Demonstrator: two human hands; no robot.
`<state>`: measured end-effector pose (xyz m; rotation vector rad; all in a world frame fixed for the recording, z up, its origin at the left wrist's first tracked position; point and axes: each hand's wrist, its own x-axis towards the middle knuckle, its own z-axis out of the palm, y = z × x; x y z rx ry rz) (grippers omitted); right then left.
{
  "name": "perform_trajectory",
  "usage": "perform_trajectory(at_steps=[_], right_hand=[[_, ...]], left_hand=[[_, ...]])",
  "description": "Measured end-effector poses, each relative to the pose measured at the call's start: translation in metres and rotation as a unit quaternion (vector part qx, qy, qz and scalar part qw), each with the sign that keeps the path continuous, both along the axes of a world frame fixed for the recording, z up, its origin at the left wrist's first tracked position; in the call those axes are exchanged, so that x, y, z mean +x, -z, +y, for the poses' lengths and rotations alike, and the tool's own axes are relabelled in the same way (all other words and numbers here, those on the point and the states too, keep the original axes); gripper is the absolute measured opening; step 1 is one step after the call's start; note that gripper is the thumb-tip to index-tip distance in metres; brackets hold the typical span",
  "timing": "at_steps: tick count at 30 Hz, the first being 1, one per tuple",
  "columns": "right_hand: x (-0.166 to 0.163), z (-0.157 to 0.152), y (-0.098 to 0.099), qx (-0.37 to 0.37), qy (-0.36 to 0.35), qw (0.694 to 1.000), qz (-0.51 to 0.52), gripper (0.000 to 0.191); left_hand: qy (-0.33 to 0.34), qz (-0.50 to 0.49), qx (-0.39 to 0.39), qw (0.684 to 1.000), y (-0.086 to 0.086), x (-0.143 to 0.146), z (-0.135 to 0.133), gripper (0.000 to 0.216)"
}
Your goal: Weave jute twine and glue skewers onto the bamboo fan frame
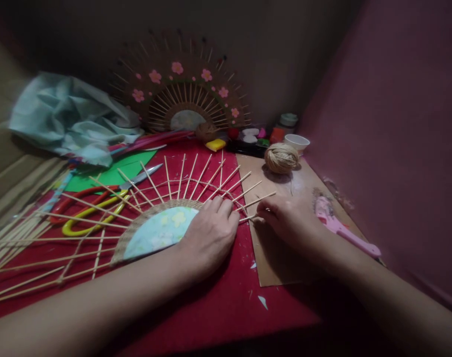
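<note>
A half-round fan (162, 229) lies on the red cloth, with a pale blue flowered centre, a woven twine band (131, 225) and thin wooden sticks radiating outward. My left hand (213, 230) is closed over the band's right end, fingers curled down, their tips hidden. Just to its right, my right hand (285, 215) pinches the tip of one of the lowest right sticks (247, 218). A loose strand of twine (207, 183) arcs across the sticks and comes down close to those fingers; whether they hold it too, I cannot tell.
Scissors (94, 210) lie under the left sticks, near green paper (127, 171). A twine ball (281, 157) and pink glue gun (345, 233) rest on the brown board (274, 270). Behind stand a larger flowered fan (179, 87), pale fabric (70, 114) and a white cup (297, 142).
</note>
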<state>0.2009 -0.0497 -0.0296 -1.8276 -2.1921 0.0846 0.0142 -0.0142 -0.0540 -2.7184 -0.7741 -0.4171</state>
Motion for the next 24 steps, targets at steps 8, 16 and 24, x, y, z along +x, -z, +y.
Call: perform_trajectory(at_steps=[8,16,24], right_hand=[[-0.005,0.005,-0.001,0.021,-0.027,0.999,0.002,0.013],[-0.009,0.018,0.001,0.029,-0.046,0.997,-0.048,0.013],[-0.007,0.019,0.003,0.044,-0.044,0.994,-0.084,0.011]], left_hand=[[-0.003,0.007,0.0,1.0,0.001,0.0,0.001,0.012],[0.006,-0.009,-0.007,1.0,0.0,0.0,-0.001,0.014],[-0.002,-0.01,-0.028,1.0,0.001,0.0,-0.002,0.022]])
